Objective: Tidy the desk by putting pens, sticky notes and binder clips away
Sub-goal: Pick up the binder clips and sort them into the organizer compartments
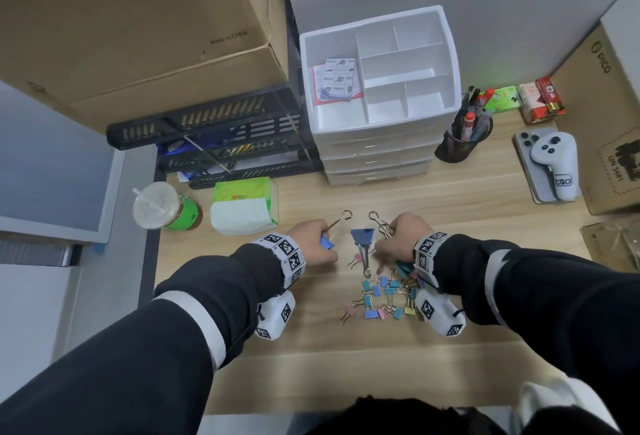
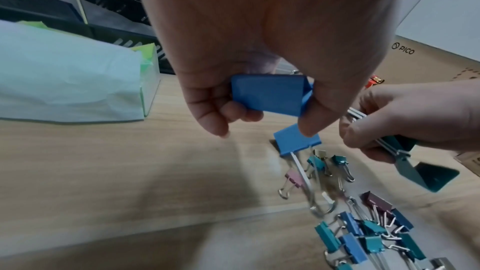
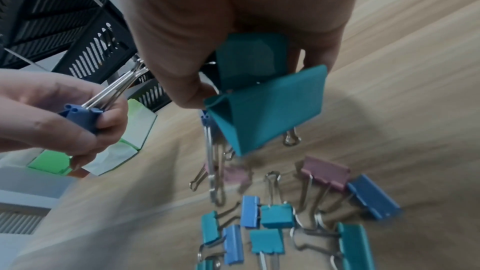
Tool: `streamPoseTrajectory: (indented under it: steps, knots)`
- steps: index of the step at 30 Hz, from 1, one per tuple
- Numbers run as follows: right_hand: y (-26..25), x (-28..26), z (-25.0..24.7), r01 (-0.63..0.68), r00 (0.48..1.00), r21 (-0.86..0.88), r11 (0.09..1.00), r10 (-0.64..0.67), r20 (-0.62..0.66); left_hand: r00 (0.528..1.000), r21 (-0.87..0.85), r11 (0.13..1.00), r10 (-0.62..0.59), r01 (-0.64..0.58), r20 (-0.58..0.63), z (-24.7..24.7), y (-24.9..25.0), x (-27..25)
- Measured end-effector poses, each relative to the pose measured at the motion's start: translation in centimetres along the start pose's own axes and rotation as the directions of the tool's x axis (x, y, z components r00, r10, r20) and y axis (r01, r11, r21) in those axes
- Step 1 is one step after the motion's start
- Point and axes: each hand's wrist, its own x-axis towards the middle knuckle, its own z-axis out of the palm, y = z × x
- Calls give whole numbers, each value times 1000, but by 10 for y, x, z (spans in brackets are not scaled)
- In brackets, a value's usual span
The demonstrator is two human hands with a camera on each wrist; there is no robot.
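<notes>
My left hand (image 1: 322, 244) grips a large blue binder clip (image 2: 270, 95) with its wire handles pointing forward. My right hand (image 1: 391, 240) holds large teal binder clips (image 3: 267, 106) by their handles. Another large blue clip (image 1: 362, 237) lies on the desk between the hands. Several small blue, teal and pink clips (image 1: 384, 296) are scattered just below my right wrist. At the back stands a white drawer organizer (image 1: 398, 53) with sticky notes (image 1: 337, 79) in its left top compartment. To its right, pens stand in a black mesh cup (image 1: 462, 138).
A tissue pack (image 1: 242, 206) and a lidded drink cup (image 1: 156, 206) sit left of my hands. A black stacked file tray (image 1: 214, 136) lies behind them. At the right are a phone with a white controller (image 1: 550, 164) and a cardboard box (image 1: 609, 116).
</notes>
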Motion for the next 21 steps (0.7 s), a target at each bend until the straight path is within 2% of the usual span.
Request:
streamPoseTrajectory:
  steps: [7,14,17,21]
  knots:
    - [11,-5,11,-15,1000,-34,999,15,-17,1000,18,1000,0,0,-1,17,-1,-2]
    - [-4,1,31,80,992,-142,987,-93,-85,999,-11,999,-35,35,2,20,-15,-9]
    - [-11,7,36,120,987,-236,964,-141,-75,999,-19,999,-45,45,15,23,-24,-14]
    - [-17,10,36,121,990,-256,959,-135,-38,997,-30,997,-73,74,23,29,-39,-22]
